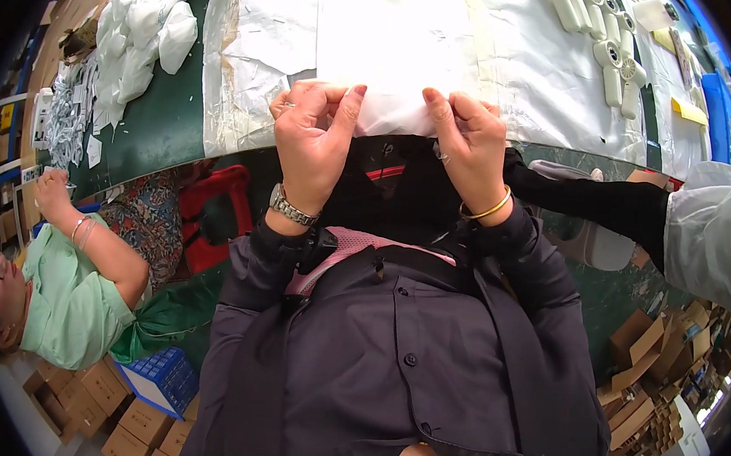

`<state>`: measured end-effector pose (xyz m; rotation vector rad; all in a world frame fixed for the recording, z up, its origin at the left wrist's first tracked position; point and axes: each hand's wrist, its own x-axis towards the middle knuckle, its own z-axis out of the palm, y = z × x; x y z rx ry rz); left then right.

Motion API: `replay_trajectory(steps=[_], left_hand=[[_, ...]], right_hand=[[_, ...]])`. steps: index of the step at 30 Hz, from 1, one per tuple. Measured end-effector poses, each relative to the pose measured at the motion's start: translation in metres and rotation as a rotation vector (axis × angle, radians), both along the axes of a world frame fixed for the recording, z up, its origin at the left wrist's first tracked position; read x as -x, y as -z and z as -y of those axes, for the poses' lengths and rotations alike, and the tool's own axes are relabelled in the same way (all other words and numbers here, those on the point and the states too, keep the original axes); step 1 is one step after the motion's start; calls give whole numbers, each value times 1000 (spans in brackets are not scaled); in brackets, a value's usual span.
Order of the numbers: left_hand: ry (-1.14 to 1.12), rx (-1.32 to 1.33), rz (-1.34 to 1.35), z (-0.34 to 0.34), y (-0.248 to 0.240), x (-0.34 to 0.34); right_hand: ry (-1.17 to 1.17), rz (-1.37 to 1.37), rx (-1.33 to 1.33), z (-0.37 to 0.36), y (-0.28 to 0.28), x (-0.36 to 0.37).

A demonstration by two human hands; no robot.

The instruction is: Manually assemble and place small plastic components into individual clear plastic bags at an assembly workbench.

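Observation:
My left hand and my right hand are raised at the near edge of the table, a short gap apart. Between them stretches a thin, whitish, see-through plastic sheet. Thumb and fingers of each hand pinch one side of it. Whether it is a bag or a single layer I cannot tell. It hangs in front of the white covering on the tabletop. Several white handheld fans lie at the far right of that covering.
A heap of white pouches and small silvery packets lie on the table's left. At left sits a person in green; a black-sleeved arm reaches in from the right. Red stool, cardboard boxes and a blue bin stand around.

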<state>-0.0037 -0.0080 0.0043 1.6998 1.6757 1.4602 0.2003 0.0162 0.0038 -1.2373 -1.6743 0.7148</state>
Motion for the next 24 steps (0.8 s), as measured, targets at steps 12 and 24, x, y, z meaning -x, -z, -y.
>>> replay_trajectory(steps=[12, 24], left_hand=[[-20, 235, -49, -14, -4, -5], [-31, 182, -171, -16, -3, -3]], right_hand=[[15, 181, 83, -16, -11, -2], [0, 368, -21, -21, -7, -15]])
